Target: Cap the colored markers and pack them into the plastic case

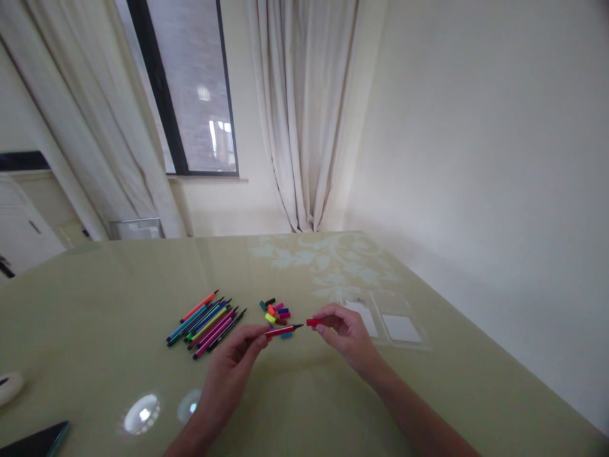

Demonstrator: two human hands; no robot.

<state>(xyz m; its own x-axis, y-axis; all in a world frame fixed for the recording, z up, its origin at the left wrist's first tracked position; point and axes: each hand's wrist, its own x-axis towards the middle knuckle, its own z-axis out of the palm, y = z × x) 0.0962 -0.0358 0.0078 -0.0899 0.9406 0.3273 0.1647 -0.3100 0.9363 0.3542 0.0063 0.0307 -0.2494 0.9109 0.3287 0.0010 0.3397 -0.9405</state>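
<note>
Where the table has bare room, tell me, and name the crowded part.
Bare table lies between the left forearm and the right forearm, and left of the loose markers. Crowded: the middle, where markers, loose caps, left hand and right hand bunch together, with the clear case at right.

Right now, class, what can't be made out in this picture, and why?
All in the head view:
1. Back end of the slim red marker: hidden by the left hand.
2. Gripped end of the short red cap: covered by the right hand.
3. Part of the clear plastic case: behind the right hand.
4. Flat dark object: cut off at the lower left corner.
5. Rounded white object: cut off by the left edge.
</note>
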